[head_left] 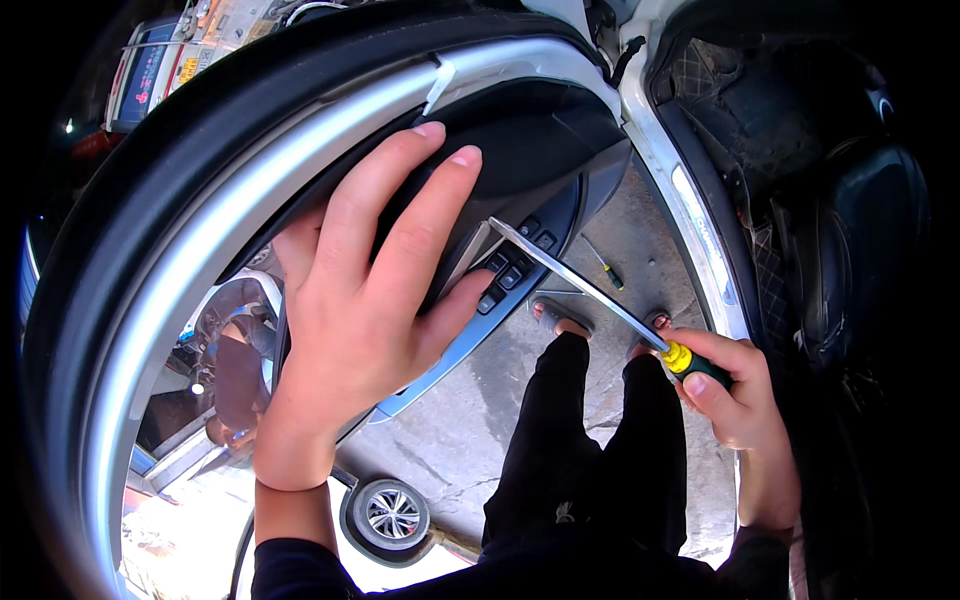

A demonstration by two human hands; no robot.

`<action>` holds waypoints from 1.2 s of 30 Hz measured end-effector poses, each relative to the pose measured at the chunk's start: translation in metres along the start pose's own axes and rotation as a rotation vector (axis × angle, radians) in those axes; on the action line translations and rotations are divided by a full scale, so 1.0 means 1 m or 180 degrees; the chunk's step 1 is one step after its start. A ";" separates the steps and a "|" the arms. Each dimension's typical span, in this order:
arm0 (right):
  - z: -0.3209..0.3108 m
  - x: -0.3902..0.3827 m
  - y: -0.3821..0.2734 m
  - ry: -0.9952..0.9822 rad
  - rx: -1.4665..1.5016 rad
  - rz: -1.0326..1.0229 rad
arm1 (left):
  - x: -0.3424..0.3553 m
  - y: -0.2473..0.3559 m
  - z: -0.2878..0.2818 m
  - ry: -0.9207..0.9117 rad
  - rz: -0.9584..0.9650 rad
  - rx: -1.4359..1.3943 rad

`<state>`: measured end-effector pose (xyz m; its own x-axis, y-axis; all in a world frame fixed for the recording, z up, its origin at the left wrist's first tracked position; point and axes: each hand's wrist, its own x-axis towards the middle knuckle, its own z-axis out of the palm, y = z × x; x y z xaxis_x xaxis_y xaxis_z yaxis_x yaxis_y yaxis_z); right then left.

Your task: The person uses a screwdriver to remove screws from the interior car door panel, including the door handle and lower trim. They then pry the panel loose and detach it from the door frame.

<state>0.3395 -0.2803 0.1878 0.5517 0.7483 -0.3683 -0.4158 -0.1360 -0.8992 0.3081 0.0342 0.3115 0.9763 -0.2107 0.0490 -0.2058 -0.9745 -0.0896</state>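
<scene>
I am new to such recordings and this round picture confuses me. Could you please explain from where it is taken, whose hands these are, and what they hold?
The picture comes from a wide camera worn on a person's head, looking down, so straight edges bend. Both hands are that person's own. The left hand rests flat on the inner panel of an open car door, beside the window switches. The right hand grips a screwdriver with a yellow and green handle, its tip at the switches. Below are the person's dark trousers and concrete ground, where a second small screwdriver lies.
</scene>
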 end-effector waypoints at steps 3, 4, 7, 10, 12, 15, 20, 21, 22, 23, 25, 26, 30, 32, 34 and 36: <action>-0.003 0.004 0.005 0.0035 -0.0210 -0.0305 | 0.000 0.000 0.000 -0.0018 -0.0003 0.0021; -0.001 0.007 0.010 0.0129 -0.0521 -0.0644 | -0.001 0.000 0.000 -0.0018 -0.0002 0.0034; 0.007 0.008 0.015 0.0605 -0.1809 -0.1485 | 0.003 0.001 0.000 -0.0057 -0.0036 0.0039; 0.034 -0.005 0.011 0.0871 -0.2308 -0.1736 | 0.002 0.002 0.000 -0.0046 -0.0100 0.0005; 0.046 -0.008 0.019 0.0942 -0.2088 -0.1690 | 0.001 0.004 -0.002 -0.0066 -0.0170 -0.0054; 0.050 -0.008 0.026 0.0954 -0.1863 -0.1667 | 0.004 0.007 -0.006 -0.0165 -0.0217 -0.0150; 0.051 -0.013 0.002 0.0717 -0.1138 -0.1168 | 0.004 0.007 -0.008 -0.0206 -0.0225 -0.0031; 0.044 -0.015 -0.004 0.0619 -0.1015 -0.1045 | 0.003 0.009 -0.008 -0.0227 -0.0237 -0.0030; 0.038 -0.012 -0.009 0.0598 -0.0841 -0.0987 | 0.002 0.010 -0.009 -0.0219 -0.0271 0.0000; 0.031 -0.010 -0.011 0.0512 -0.0792 -0.0920 | 0.003 0.010 -0.006 -0.0191 -0.0282 -0.0003; 0.022 -0.008 -0.009 0.0375 -0.0588 -0.0692 | 0.004 0.009 -0.002 -0.0133 -0.0318 -0.0073; 0.019 -0.006 -0.007 0.0329 -0.0577 -0.0701 | 0.004 0.010 -0.002 -0.0125 -0.0315 -0.0080; 0.002 0.005 0.001 0.0086 -0.0467 -0.0552 | 0.006 0.010 -0.004 -0.0115 -0.0298 -0.0093; -0.010 0.011 0.003 -0.0054 -0.0406 -0.0531 | 0.006 0.010 -0.004 -0.0094 -0.0291 -0.0132; -0.023 0.019 -0.004 -0.0271 -0.0468 -0.0438 | 0.003 0.010 -0.002 -0.0066 -0.0289 -0.0161; -0.034 0.026 -0.003 -0.0373 -0.0420 -0.0436 | 0.004 0.009 -0.002 -0.0063 -0.0267 -0.0193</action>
<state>0.3794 -0.2824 0.1727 0.5055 0.8350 -0.2174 -0.2401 -0.1059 -0.9650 0.3096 0.0244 0.3131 0.9913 -0.1273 0.0342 -0.1264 -0.9916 -0.0258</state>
